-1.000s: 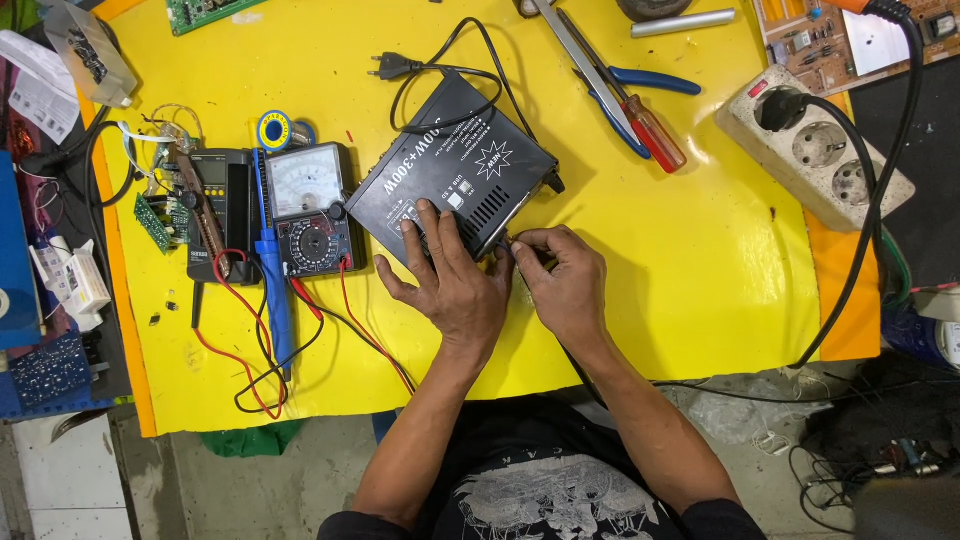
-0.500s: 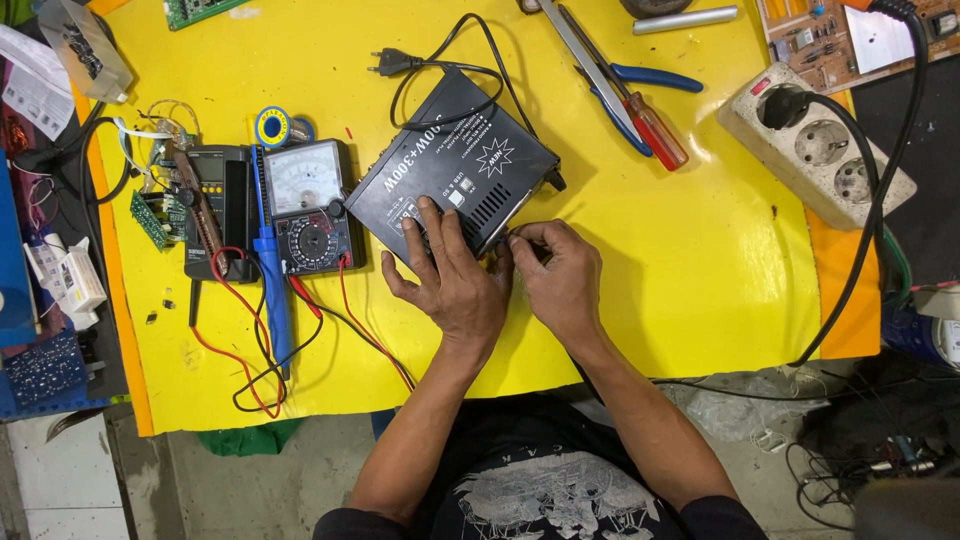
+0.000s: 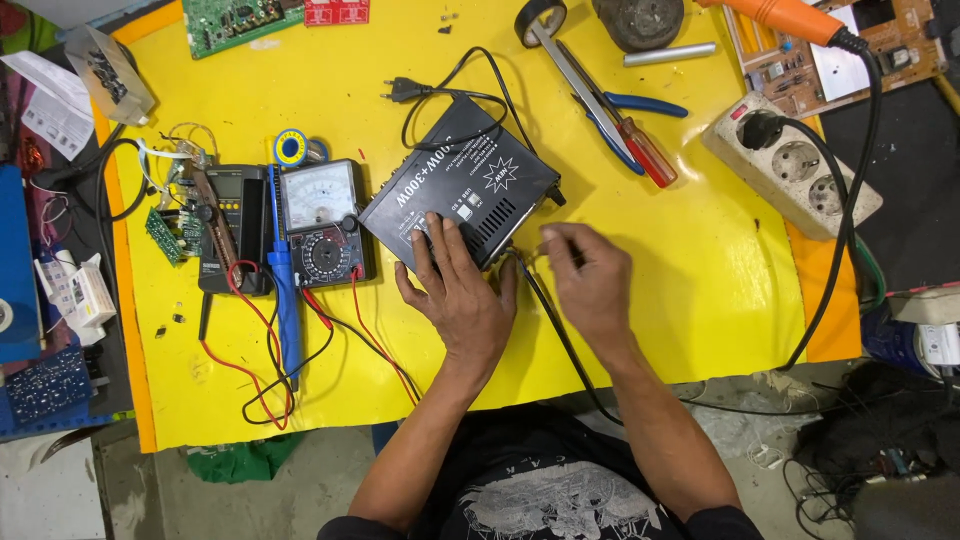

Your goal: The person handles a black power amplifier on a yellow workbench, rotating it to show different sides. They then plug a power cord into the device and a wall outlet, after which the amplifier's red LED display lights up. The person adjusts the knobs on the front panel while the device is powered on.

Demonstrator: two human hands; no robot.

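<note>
Packages first: a clear plastic bag (image 3: 108,72) with dark parts inside lies tilted at the far left corner of the yellow worktop (image 3: 700,300), and beside it, off the worktop's left edge, a folded white printed leaflet (image 3: 55,110). Lower along that left edge stands a small white carton (image 3: 80,292) next to a blue box (image 3: 18,270). A green circuit board (image 3: 240,20) and a red printed card (image 3: 335,10) sit at the far edge.

A black amplifier box (image 3: 460,195) lies turned at an angle near the middle of the worktop. Its flat lid carries white lettering and a white starburst mark, with a vent grille toward the near side. A black mains cable with a two-pin plug (image 3: 402,92) loops from its far corner.

The left hand (image 3: 460,295) lies flat with fingers spread on the near end of the box. The right hand (image 3: 590,275) hovers just beside the box's near right corner, fingers pinched narrowly around a thin wire end (image 3: 528,255); a black cable (image 3: 560,340) runs from that corner toward the near edge.

Left of the box, an analogue multimeter (image 3: 320,220) and a digital meter (image 3: 235,225) sit side by side, with a blue soldering iron (image 3: 285,290) across them. A white power strip (image 3: 795,165) lies toward the right edge.
</note>
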